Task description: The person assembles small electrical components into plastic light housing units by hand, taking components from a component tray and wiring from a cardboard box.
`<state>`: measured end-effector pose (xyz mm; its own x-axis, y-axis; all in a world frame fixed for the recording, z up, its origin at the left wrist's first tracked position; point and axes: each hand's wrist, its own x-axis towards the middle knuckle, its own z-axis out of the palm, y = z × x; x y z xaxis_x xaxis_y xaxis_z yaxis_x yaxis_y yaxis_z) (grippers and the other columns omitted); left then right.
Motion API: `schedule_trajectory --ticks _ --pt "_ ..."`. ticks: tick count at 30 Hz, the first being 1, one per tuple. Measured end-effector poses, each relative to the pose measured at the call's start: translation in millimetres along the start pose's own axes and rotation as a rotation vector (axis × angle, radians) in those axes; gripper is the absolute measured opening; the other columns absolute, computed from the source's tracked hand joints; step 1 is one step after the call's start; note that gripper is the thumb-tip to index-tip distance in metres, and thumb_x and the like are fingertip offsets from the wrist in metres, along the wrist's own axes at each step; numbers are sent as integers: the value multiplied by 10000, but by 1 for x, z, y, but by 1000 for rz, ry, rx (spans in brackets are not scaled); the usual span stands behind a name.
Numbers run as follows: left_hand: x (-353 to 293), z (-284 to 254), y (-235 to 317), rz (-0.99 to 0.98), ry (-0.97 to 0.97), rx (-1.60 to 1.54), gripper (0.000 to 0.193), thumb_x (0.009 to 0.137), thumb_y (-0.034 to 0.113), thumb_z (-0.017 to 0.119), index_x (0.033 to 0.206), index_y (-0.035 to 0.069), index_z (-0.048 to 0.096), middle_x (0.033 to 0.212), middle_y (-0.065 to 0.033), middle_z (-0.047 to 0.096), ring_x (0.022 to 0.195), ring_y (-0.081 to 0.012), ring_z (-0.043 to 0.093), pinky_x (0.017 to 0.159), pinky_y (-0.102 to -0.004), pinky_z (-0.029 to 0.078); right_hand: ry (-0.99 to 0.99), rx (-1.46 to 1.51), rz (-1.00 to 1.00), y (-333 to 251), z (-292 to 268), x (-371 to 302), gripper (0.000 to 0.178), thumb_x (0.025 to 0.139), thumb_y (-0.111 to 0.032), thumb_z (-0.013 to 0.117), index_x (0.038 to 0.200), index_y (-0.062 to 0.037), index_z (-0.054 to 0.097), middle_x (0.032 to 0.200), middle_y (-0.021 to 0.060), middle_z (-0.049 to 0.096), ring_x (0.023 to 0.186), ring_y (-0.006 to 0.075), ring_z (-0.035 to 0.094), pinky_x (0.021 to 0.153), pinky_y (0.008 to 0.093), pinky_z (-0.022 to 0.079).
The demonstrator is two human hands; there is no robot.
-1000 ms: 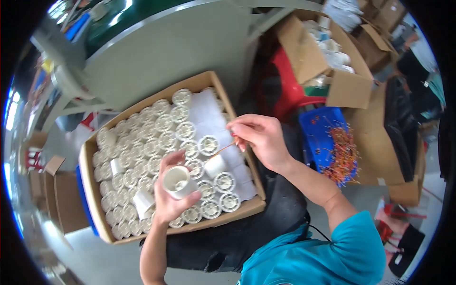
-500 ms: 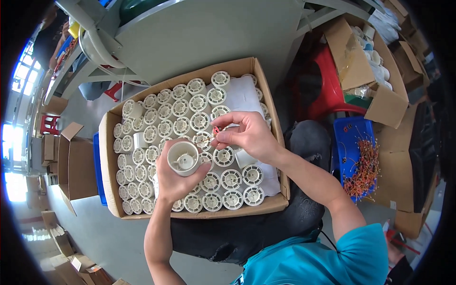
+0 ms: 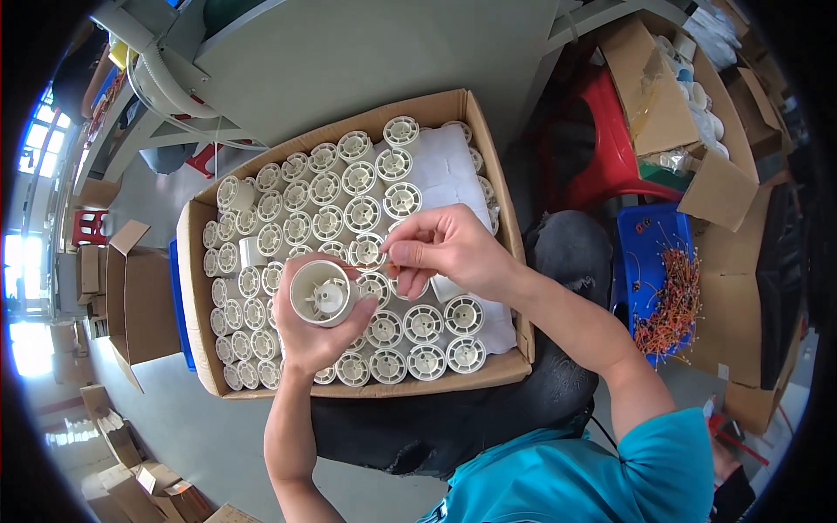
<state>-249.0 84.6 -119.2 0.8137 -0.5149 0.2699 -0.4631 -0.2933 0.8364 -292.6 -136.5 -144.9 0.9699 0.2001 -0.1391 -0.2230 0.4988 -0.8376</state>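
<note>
My left hand [image 3: 302,342] wraps round a white plastic cup-shaped housing [image 3: 299,292], its mouth tilted up and a white post inside. To the right of it, my right hand [image 3: 458,254] has thumb and forefinger pinched on a thin orange-red wire lead [image 3: 362,268], which stretches toward the housing's side. Where the wire meets the housing is hard to make out. Both hands are above a cardboard box [image 3: 524,340] filled with rows of similar white round housings [image 3: 422,322], most showing slotted ends. A white sheet [image 3: 445,166] lies among them.
At the right, a blue tray [image 3: 626,228] holds a tangled pile of orange-red wire leads [image 3: 670,305]. Behind it stand a red stool [image 3: 602,131] and an open carton [image 3: 654,105] with white parts. A grey panel [image 3: 375,78] rises beyond the box.
The housing in my left hand has moved slightly left and tipped, showing its inner post more clearly. My right hand's fingers have shifted, and the wire now stretches between the hands.
</note>
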Motion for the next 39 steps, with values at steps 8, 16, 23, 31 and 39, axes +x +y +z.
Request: schedule_trajectory --ticks 8,16,23,31,39 --pt "1 10 3 -116 8 179 491 683 111 854 1076 35 570 984 -72 666 907 -177 658 819 -326 521 37 15 8 1 1 0 266 961 -109 626 1163 62 646 882 116 688 765 169 707 682 277 604" --pt "6 9 -13 200 135 305 532 656 102 874 1089 31 574 1257 -154 584 1140 -299 586 915 -395 508 202 -189 -422 -6 5 -12 277 926 19 616 1199 68 625 937 96 662 751 137 666 663 248 567" --pt "9 15 -20 228 101 336 561 639 77 872 1109 53 566 1124 -124 634 1101 -329 582 921 -428 480 119 -530 -826 3 12 -20 314 829 1 730 1135 39 673 830 91 649 675 146 622 563 266 494" --pt "8 16 -24 231 90 378 589 624 70 866 1131 61 566 1061 -107 643 1099 -334 584 909 -431 483 75 -784 -854 2 14 -21 345 778 7 762 1115 31 690 852 125 684 687 195 646 586 283 507" --pt "6 18 -24 264 78 421 594 584 43 843 1116 60 578 1050 -102 646 1096 -337 587 919 -429 466 81 -846 -892 5 17 -20 346 758 15 766 1098 24 699 874 127 690 696 205 661 580 289 523"
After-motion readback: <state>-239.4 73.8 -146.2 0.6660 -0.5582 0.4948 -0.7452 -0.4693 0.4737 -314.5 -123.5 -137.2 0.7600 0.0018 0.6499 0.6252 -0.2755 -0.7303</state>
